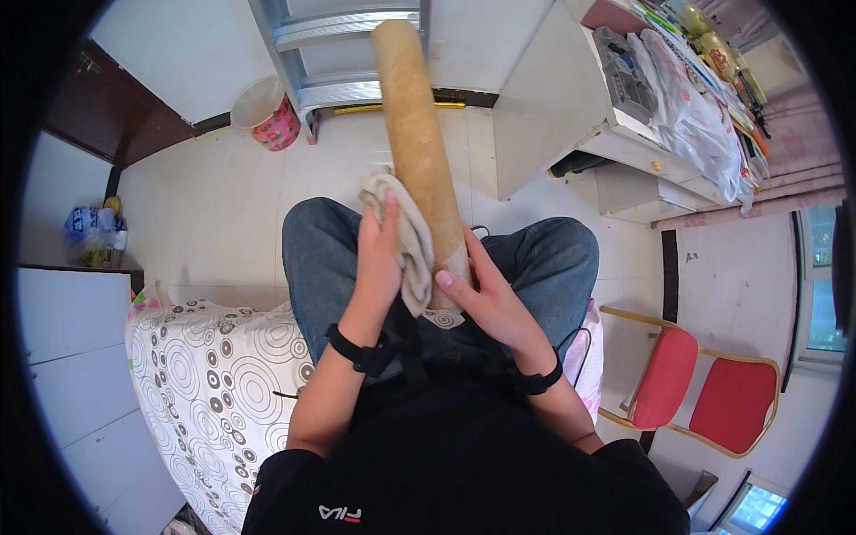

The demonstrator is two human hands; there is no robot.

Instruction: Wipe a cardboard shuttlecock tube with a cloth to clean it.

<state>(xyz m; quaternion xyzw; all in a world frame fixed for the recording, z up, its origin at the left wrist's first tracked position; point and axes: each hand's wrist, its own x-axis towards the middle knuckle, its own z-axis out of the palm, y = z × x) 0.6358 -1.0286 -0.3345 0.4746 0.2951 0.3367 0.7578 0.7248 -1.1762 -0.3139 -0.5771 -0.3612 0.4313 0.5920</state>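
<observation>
A long tan cylinder (416,127), perhaps a cardboard tube, rises at a slant from above my lap toward the ladder. Its lower end is in my right hand (491,294), thumb on the near face and fingers around the right side. My left hand (380,247) grips a crumpled whitish cloth (418,247) and presses it along the left side of the cylinder. Part of the cloth hangs below, near the cylinder's lower end. The palm and most fingers of my left hand are hidden.
Beyond the cylinder an aluminium stepladder (348,33) leans by the wall, beside a flowered bin (277,127). A cluttered white desk (548,100) stands right. A red-padded chair (732,404) is at lower right. A bed with a circle-patterned sheet (254,381) lies beneath me.
</observation>
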